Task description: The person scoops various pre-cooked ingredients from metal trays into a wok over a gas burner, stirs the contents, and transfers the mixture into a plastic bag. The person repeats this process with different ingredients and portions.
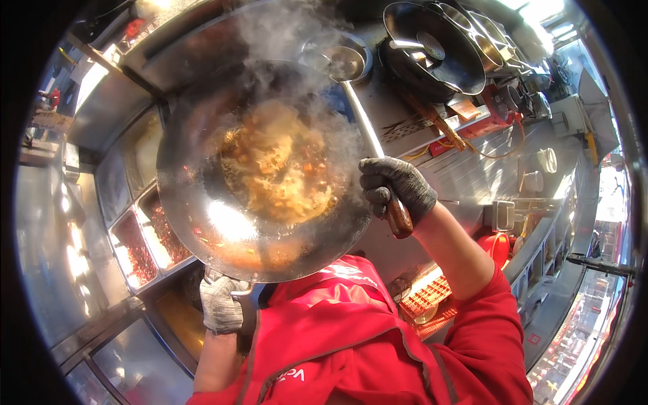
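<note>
A large steel wok (188, 152) is in front of me, with steaming stew-like food (283, 172) in brownish liquid in its middle. My left hand (220, 302), in a pale knit glove, grips the wok's metal loop handle (244, 290) at the near rim. My right hand (397, 186), in a dark grey knit glove, is closed around the wooden end of a long-handled ladle (365, 120). The ladle's metal bowl is at the wok's far right, over or in a round pot (368, 58); steam hides which.
Left of the wok, metal trays hold what look like dried red chillies (136, 255). At the back right sit dark woks (458, 45) with a perforated skimmer (431, 46). A red plastic basket (425, 296) is low at my right, near a steel counter (531, 304).
</note>
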Demonstrator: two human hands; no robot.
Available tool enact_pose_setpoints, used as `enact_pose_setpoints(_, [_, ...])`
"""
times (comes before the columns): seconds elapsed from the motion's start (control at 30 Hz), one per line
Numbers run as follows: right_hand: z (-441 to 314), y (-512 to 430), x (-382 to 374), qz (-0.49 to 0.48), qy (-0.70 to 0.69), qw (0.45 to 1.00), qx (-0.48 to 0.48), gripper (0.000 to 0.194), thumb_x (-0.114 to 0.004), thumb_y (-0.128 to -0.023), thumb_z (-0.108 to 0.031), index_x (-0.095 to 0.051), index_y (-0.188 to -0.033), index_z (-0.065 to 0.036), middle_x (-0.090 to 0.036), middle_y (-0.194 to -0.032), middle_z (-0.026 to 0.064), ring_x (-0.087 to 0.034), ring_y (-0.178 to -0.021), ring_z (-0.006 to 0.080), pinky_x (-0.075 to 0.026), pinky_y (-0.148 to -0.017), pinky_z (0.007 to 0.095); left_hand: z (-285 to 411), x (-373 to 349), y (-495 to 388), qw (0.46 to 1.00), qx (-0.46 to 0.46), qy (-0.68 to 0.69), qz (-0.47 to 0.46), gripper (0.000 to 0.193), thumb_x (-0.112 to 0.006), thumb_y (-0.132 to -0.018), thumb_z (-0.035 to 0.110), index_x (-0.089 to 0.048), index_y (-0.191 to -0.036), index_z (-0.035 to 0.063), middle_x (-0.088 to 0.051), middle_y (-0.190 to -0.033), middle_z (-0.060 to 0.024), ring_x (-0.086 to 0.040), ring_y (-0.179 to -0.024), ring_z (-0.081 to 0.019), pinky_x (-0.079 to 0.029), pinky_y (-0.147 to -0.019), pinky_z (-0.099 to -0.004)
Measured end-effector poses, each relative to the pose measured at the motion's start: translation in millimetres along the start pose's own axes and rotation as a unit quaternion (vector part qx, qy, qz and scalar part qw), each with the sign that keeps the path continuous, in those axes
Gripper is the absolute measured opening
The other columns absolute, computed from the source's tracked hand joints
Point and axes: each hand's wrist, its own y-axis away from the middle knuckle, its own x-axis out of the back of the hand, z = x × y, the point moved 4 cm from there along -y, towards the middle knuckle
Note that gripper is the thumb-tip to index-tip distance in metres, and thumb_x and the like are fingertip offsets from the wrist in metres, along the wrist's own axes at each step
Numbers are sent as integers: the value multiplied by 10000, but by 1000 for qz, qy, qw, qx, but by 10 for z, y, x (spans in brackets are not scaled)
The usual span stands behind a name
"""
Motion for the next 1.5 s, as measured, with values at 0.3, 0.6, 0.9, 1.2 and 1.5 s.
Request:
enact_pose_setpoints(0.3, [331,1441,1443,39,-129,990,49,135,-583,-937,-215,-513,-826,-186,-449,-633,-85,-474,-480,45,-435,-404,230,348,-1132,456,984,20,64,-165,209,-640,-666,-122,-654,-869,-72,-650,-1042,-122,-641,-912,-228,-550,-772,-338])
enact_pose_setpoints(0.6, [708,3163,3295,152,-147,955,207,134,-631,-896,-158,-560,-861,-49,-546,-654,44,-559,-513,163,-502,-462,375,566,-3557,713,937,89,140,-307,156,-584,-671,-99,-627,-815,-53,-632,-933,-117,-618,-801,-210,-550,-719,-335])
enact_pose_setpoints(0.9, [1066,4558,4925,252,-316,887,222,119,-620,-910,-187,-602,-922,-71,-541,-655,-38,-511,-471,73,-457,-425,245,1147,-5071,1125,860,195,189,-432,118,-528,-677,-75,-600,-761,-34,-613,-823,-111,-596,-690,-192,-551,-666,-333])
enact_pose_setpoints(1.2, [1027,5572,6258,358,-362,814,278,97,-616,-920,-193,-534,-874,-170,-439,-612,-105,-418,-467,34,-365,-418,206,2307,-7219,1406,788,269,211,-511,326,-462,-690,-99,-583,-986,-35,-618,-907,-106,-609,-718,-195,-542,-630,-305])
enact_pose_setpoints(1.5, [1051,6252,7561,389,-440,740,327,77,-557,-955,-181,-514,-897,-154,-433,-658,-93,-428,-480,18,-402,-417,205,2824,-9085,1468,768,-46,40,-638,248,-459,-659,-175,-599,-824,-52,-609,-804,-113,-612,-670,-213,-576,-694,-307])
